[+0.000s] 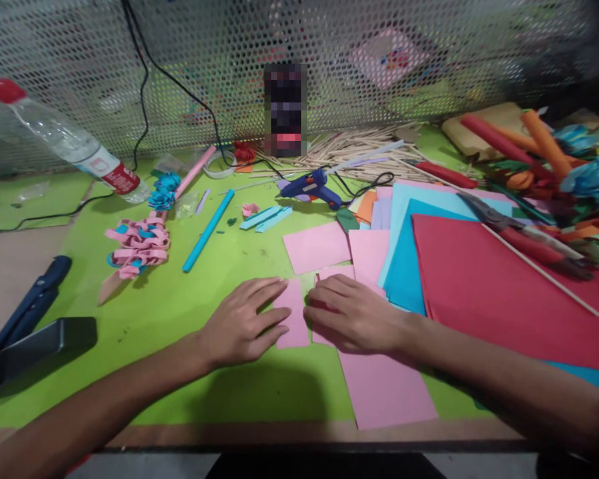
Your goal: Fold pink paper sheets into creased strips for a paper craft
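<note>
My left hand (247,319) rests palm down with its fingers spread, the tips on a small pink paper piece (297,322). Close by on the right, my right hand (352,313) lies over a second pink paper piece (322,334), fingers bent slightly and lying side by side. A narrow gap of green shows between the two pieces. Beneath my right wrist a larger pink sheet (387,389) reaches toward the table's front edge. Another pink sheet (318,246) lies just beyond my hands.
Red sheets (479,286) and blue sheets (409,259) are stacked at right, topped by pliers (524,233). Behind stand a blue glue gun (307,189), wooden sticks (359,150) and a phone (285,110). At left are a bottle (80,143), a stapler (30,303) and a paper flower (140,243).
</note>
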Demonstrator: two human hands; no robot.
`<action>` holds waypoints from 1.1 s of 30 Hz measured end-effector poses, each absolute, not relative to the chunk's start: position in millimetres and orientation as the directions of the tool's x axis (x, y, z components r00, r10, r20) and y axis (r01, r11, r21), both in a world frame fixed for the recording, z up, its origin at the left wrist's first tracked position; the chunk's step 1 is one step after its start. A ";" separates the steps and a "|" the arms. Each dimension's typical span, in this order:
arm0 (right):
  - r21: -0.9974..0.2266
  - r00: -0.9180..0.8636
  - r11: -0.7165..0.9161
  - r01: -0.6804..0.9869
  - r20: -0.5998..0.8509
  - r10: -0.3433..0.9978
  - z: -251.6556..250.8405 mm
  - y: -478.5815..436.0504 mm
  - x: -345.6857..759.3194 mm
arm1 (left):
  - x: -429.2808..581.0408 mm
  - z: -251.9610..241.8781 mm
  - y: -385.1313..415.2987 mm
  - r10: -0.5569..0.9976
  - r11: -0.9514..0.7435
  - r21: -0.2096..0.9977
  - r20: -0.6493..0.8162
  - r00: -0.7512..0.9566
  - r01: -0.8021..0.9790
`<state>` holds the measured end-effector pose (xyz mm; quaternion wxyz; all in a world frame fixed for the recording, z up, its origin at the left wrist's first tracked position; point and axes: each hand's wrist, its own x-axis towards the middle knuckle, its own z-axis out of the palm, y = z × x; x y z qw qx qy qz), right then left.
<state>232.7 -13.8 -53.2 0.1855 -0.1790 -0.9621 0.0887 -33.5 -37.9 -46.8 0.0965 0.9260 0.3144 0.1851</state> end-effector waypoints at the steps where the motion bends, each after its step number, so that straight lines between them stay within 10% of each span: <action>1: -0.231 -0.871 0.922 0.311 0.319 0.374 -52.8 -13.7 233.1 | -33.7 -46.8 -37.6 0.619 -0.783 0.292 0.276 0.735 0.550; 33: -0.126 -0.874 0.984 0.126 0.455 0.170 -47.6 -15.3 235.8 | -35.0 -51.1 -39.9 0.610 -0.792 0.231 0.343 0.714 0.565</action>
